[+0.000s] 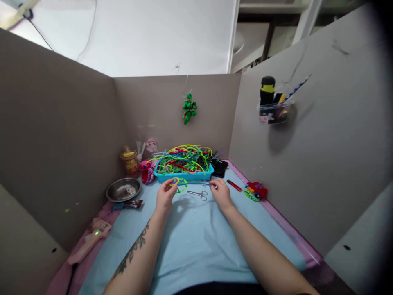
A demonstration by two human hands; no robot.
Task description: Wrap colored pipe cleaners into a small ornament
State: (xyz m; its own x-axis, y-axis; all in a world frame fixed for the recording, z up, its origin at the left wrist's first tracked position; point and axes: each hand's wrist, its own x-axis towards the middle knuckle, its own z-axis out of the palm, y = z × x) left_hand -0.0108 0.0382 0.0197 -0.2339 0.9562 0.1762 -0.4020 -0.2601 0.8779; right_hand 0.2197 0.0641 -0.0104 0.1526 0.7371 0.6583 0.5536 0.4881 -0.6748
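Note:
Between my two hands a blue pipe cleaner (195, 184) is stretched out nearly level above the cloth. My left hand (166, 194) pinches its left end, together with a loop of yellow-green and purple pipe cleaner (183, 185). The fingers of my right hand (220, 192) are closed on the blue one's other end. Below it, a pair of small metal scissors (199, 194) lies on the cloth. Just behind my hands stands a blue tray (184, 177), heaped with pipe cleaners (184, 159) of many colours.
A metal bowl (123, 190) and a pink glue gun (90, 241) sit at the left. Toward the right lie a red cutter (234, 185) and colourful twisted pieces (256, 191). Grey panels (178, 123) enclose three sides; a holder (273, 112) hangs on the right one.

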